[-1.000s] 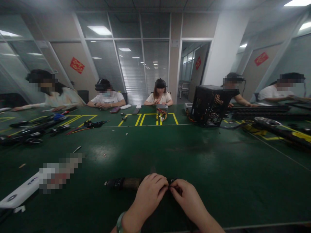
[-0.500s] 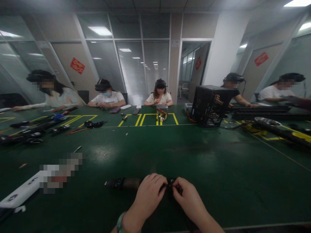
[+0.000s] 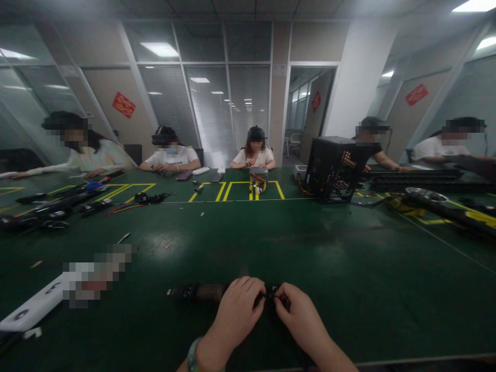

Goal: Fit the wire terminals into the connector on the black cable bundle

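A dark cylindrical tool [image 3: 201, 293] with a brownish middle and a small silvery tip lies across the table in front of me, tip to the left. My left hand [image 3: 241, 305] is closed over its right part, thumb and fingers drawn together. Close on the right, my right hand [image 3: 296, 307] is closed too, thumb and forefinger pinched by a small dark part [image 3: 274, 288] between the two hands. What that pinch holds is too dark and small to make out. The left wrist wears a pale green bangle [image 3: 192, 355].
A white strip-like object [image 3: 34, 307], partly blurred out, lies at left on the green table [image 3: 248, 232]. Farther back are black parts with wires [image 3: 145, 199], a power supply unit [image 3: 259, 174] and a black computer case [image 3: 331, 168]. Several people sit across the table.
My hands stay almost in place; the fingertips shift slightly at the small dark part. At far left, a person's arm has reached farther left.
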A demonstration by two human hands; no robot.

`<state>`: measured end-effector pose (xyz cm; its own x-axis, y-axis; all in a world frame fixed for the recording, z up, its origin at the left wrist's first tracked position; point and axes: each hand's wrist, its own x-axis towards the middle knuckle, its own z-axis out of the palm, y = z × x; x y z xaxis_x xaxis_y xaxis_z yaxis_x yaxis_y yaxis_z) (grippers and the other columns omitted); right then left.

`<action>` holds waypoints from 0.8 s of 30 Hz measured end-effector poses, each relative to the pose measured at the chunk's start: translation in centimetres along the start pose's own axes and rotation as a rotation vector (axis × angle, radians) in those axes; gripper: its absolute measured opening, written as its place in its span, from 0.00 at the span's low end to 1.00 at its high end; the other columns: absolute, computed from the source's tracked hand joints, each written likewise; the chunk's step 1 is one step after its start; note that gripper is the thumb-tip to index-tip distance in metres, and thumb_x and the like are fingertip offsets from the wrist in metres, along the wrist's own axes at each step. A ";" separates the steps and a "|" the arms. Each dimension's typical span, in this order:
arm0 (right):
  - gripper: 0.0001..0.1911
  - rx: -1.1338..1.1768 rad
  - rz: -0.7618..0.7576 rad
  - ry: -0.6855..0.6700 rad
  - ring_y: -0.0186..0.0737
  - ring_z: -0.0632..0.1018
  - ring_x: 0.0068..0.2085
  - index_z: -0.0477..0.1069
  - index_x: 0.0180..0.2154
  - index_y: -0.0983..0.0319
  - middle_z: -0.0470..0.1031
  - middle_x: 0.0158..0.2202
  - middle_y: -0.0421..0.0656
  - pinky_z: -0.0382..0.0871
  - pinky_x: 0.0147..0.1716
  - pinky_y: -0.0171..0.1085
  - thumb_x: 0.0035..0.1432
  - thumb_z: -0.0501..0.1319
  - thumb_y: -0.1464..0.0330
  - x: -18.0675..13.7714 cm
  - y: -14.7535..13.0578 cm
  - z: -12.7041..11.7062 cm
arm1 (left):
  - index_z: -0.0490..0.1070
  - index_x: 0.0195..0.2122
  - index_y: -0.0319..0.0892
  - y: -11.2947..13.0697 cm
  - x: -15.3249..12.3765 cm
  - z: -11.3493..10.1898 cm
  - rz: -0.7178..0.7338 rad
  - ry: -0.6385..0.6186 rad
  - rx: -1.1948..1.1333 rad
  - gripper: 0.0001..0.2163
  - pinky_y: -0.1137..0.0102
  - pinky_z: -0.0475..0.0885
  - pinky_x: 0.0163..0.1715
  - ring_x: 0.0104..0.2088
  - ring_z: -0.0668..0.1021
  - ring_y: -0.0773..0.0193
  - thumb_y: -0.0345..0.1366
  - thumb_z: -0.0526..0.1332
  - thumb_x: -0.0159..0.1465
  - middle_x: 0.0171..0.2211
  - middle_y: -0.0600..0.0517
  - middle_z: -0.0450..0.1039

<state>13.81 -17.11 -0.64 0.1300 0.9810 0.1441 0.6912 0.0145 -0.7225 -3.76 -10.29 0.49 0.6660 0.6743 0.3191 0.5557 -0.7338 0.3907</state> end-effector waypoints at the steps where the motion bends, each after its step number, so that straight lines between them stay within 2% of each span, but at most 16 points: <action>1: 0.06 -0.007 -0.007 0.006 0.38 0.73 0.32 0.68 0.31 0.60 0.72 0.30 0.39 0.62 0.31 0.33 0.58 0.55 0.74 0.0 0.0 0.0 | 0.68 0.39 0.46 0.0 0.0 0.0 0.004 0.001 -0.002 0.08 0.63 0.65 0.45 0.43 0.73 0.59 0.27 0.59 0.60 0.41 0.53 0.72; 13: 0.06 0.020 -0.044 -0.017 0.37 0.74 0.33 0.71 0.32 0.58 0.73 0.32 0.37 0.61 0.36 0.33 0.58 0.57 0.73 0.1 -0.1 -0.2 | 0.69 0.39 0.46 -0.1 0.0 0.0 0.024 0.007 -0.032 0.08 0.63 0.65 0.45 0.43 0.73 0.59 0.27 0.60 0.61 0.41 0.53 0.73; 24: 0.07 0.003 -0.021 -0.033 0.37 0.74 0.34 0.72 0.32 0.58 0.73 0.32 0.37 0.61 0.35 0.33 0.58 0.57 0.73 0.2 -0.4 -0.3 | 0.69 0.39 0.47 -0.2 0.0 -0.2 0.012 -0.017 -0.036 0.07 0.63 0.64 0.47 0.45 0.73 0.59 0.29 0.62 0.61 0.43 0.55 0.73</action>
<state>13.77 -16.97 -0.15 0.0921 0.9862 0.1372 0.6915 0.0358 -0.7215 -3.95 -10.16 0.60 0.6809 0.6638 0.3094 0.5295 -0.7381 0.4181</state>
